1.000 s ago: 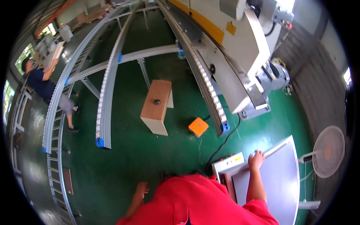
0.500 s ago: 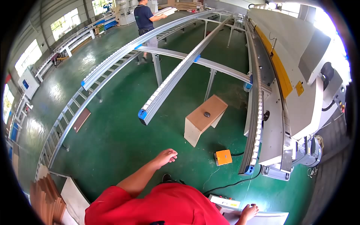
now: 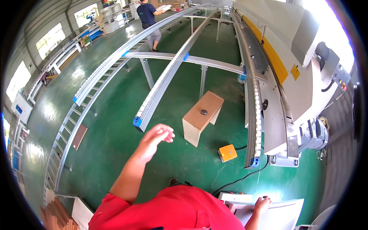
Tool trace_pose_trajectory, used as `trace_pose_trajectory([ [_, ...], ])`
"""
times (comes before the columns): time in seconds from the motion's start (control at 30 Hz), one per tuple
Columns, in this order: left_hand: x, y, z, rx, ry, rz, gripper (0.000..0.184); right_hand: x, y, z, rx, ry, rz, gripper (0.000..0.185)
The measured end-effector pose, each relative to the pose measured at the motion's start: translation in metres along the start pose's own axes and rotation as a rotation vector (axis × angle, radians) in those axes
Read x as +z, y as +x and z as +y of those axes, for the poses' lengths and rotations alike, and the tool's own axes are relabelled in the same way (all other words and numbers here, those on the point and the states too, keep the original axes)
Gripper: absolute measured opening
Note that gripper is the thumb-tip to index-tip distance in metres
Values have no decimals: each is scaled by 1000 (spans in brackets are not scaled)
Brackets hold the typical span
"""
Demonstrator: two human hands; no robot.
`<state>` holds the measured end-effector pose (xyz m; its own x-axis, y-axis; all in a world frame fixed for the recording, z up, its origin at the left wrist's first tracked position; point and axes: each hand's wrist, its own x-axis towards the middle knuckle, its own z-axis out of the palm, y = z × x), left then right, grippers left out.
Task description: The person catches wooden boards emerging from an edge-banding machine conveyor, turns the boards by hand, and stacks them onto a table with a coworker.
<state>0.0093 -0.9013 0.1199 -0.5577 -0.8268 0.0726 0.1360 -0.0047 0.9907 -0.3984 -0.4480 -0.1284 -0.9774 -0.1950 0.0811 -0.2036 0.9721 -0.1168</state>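
My left hand [image 3: 155,142] is raised over the green floor, near the blue-capped end of the middle roller rail [image 3: 165,80]. Its fingers are loosely curled but apart, with nothing between them. At the lower right, my right hand [image 3: 262,204] is at the edge of a pale panel [image 3: 281,214], beside a white control box [image 3: 235,197]. Its fingers are partly bent; whether they grip the panel edge is too small to tell. A brown wooden stool [image 3: 203,111] with a dark round object [image 3: 203,112] on top stands ahead.
An orange-yellow box [image 3: 228,152] with a cable lies on the floor. A long machine [image 3: 299,88] runs along the right beside a roller rail [image 3: 255,115]. A ladder-like conveyor [image 3: 69,126] stands left. Another person [image 3: 147,17] carries pale strips beyond it. Brown boards [image 3: 57,214] stand lower left.
My left hand has risen and moved forward from beside my body. My right hand stays by the pale panel. The view has turned leftward and up, and the other person has moved farther off.
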Motion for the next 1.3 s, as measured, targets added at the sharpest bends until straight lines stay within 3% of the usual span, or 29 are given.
trace_pose_trajectory([
  [0.13,15,-12,97,480,100,6,22,1,-2,5,-23,-6,1,25],
  [0.23,16,-28,150,999,183,-45,25,-6,-2,-2,-5,-2,-10,25],
  [0.3,13,-45,170,1258,53,-255,23,-5,0,-1,11,-2,-16,24],
  [0.37,5,-58,178,1387,-174,-612,22,-6,-1,-2,23,-14,-19,24],
  [0.43,12,-51,182,1531,-306,-783,34,-7,-2,-2,22,-7,-14,25],
  [0.57,99,-42,197,1473,-283,-772,53,-10,-2,-7,48,-13,-8,25],
  [0.87,106,-41,189,1454,-298,-739,52,-19,-2,-13,61,14,-39,25],
  [0.97,107,-36,188,1465,-310,-745,42,-18,-2,-13,67,19,-53,26],
  [1.1,90,-59,204,1408,-193,-539,21,-17,0,-12,66,10,-55,26],
  [1.3,80,-62,210,1515,-18,-491,17,-18,-1,-14,70,-9,-56,26],
])
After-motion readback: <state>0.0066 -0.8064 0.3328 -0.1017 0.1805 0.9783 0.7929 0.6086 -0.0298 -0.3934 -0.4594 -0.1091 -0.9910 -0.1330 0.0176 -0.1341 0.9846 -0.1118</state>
